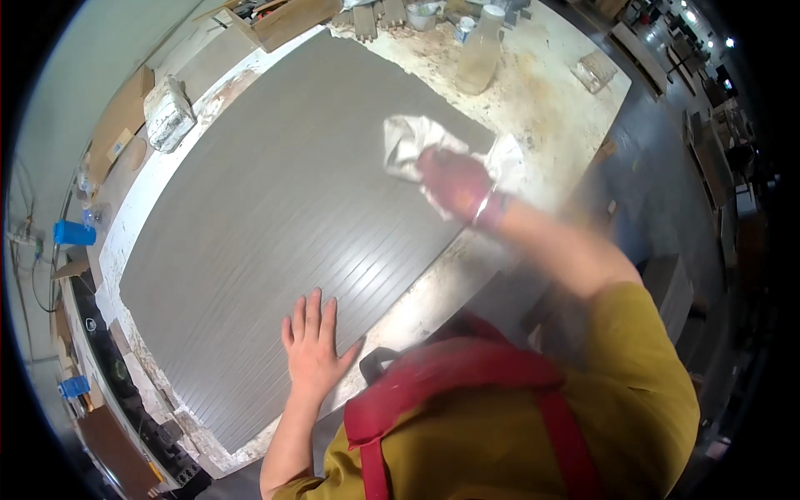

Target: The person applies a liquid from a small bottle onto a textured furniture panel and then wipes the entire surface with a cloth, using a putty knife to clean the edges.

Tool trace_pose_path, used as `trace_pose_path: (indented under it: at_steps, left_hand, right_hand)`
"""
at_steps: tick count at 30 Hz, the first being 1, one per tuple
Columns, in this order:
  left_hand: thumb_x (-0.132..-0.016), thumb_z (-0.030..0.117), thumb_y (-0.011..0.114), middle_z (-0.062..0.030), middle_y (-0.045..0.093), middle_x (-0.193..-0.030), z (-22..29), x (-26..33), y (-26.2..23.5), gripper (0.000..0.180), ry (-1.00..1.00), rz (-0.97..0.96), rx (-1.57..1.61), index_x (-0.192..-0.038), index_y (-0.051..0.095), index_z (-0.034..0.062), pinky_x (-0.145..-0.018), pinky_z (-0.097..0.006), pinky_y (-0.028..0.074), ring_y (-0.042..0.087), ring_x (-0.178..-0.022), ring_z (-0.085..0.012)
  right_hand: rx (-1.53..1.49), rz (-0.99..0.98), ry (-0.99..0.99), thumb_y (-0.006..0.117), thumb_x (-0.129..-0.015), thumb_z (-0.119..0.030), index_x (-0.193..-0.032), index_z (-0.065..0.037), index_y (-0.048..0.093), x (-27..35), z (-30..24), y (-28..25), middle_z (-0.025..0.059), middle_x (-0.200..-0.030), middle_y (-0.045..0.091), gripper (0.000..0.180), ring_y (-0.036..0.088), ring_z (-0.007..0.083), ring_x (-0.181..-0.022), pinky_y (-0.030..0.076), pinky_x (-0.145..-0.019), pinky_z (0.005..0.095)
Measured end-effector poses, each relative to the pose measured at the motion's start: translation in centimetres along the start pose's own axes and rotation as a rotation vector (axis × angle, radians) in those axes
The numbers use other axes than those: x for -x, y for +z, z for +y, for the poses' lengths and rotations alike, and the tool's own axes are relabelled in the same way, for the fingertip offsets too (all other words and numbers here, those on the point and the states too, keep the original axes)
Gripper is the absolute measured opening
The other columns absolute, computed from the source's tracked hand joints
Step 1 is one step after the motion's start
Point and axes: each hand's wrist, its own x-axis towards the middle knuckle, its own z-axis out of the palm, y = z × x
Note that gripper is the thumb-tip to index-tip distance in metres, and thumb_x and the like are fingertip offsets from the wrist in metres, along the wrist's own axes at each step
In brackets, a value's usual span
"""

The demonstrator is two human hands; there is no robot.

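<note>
The grey ribbed panel [275, 225] lies flat on the white, stained counter [550, 92] and covers most of its surface, running diagonally from the far right to the near left.

Packages and boxes: a brown cardboard box [287, 18] sits at the far edge of the counter, just beyond the panel's far corner. A white, paint-smeared block [169, 114] rests at the counter's left edge, beside the panel. Flat brown cardboard pieces [121, 121] lie off the counter to the left. A blue box-shaped object [73, 232] stands further left, well apart from the panel.

Hands: the left hand [312, 350] lies palm down on the near part of the panel, its fingers [313, 307] extended and close together, the thumb set apart. The right hand [454, 183] is blurred and presses a white cloth [408, 142] onto the panel near its right edge; the cloth bunches around and beyond the hand. The fingers of the right hand appear curled over the cloth, but the blur prevents telling their exact grip.

Containers: a translucent plastic bottle [479, 54] with a white cap stands upright on the bare counter beyond the cloth; its contents look pale and cloudy. A small white cup [422, 14] and a small can [463, 29] stand near the far edge; their contents cannot be made out.

Nothing lies on the panel between the two hands.
</note>
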Motion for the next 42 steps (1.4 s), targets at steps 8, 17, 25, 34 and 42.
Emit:
trace_pose_path:
  at_steps: [8,17,25,34,42]
  left_hand:
    - [-0.070,0.041,0.074,-0.0148,0.033,-0.147,-0.1,-0.1,-0.2,0.078,0.023,0.029,-0.002,-0.134,0.045,0.0065,-0.106,-0.056,0.023,0.032,-0.134,-0.0365]
    - [-0.065,0.037,0.078,-0.0185,0.026,-0.149,-3.1,5.1,-0.8,0.089,-0.086,-0.074,-0.106,-0.138,0.038,0.0055,-0.109,-0.053,0.018,0.024,-0.137,-0.0384]
    - [-0.063,0.035,0.079,-0.0191,0.027,-0.149,-4.2,6.8,0.2,0.090,-0.123,-0.043,-0.115,-0.137,0.038,0.0051,-0.110,-0.054,0.018,0.024,-0.137,-0.0383]
    - [-0.065,0.042,0.075,-0.0178,0.030,-0.148,-4.5,6.6,0.5,0.085,-0.107,-0.001,-0.128,-0.136,0.042,0.0085,-0.107,-0.056,0.020,0.028,-0.136,-0.0380]
    - [-0.065,0.039,0.077,-0.0170,0.030,-0.148,-4.2,6.1,0.0,0.084,-0.078,0.004,-0.111,-0.135,0.042,0.0083,-0.107,-0.055,0.020,0.028,-0.135,-0.0380]
  right_hand:
    - [-0.152,0.081,-0.030,0.055,-0.085,-0.017,-0.106,-0.011,0.057,-0.1,-0.2,-0.1,0.0106,-0.085,0.064,0.022,0.064,0.0295,-0.080,0.052,-0.068,0.0429]
    - [-0.177,0.192,0.169,0.040,-0.093,-0.026,-0.097,-0.005,0.057,-2.6,8.0,1.0,0.0168,-0.091,0.064,0.028,0.063,0.0329,-0.084,0.048,-0.075,0.0439]
    - [-0.200,0.245,0.072,0.049,-0.090,-0.024,-0.122,-0.011,0.054,-2.6,7.7,0.2,0.0181,-0.107,0.063,0.035,0.060,0.0330,-0.100,0.048,-0.086,0.0400]
    - [-0.472,0.311,-0.050,0.049,-0.093,-0.026,-0.119,-0.006,0.055,1.8,5.8,-0.9,0.0163,-0.107,0.061,0.033,0.059,0.0270,-0.099,0.048,-0.086,0.0367]
    - [-0.215,0.144,0.320,0.052,-0.090,-0.026,-0.114,-0.011,0.059,-1.0,16.8,-0.1,0.0147,-0.102,0.066,0.028,0.065,0.0278,-0.087,0.049,-0.080,0.0381]
